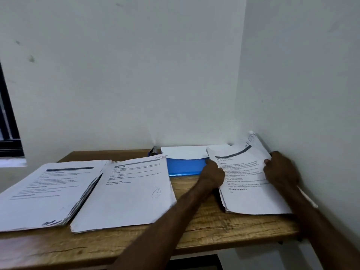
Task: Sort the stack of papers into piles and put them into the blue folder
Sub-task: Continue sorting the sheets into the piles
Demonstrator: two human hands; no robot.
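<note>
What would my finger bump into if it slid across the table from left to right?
First the left pile of papers → middle pile of papers → blue folder → left hand → held stack of papers → right hand.

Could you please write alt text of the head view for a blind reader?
The left hand and right hand hold a paper stack on a wooden table, beside a blue folder; a left pile and middle pile lie nearby.

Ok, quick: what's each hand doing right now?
Left hand: grips the left edge of the right-hand paper stack.
Right hand: grips that stack's right edge.
</note>
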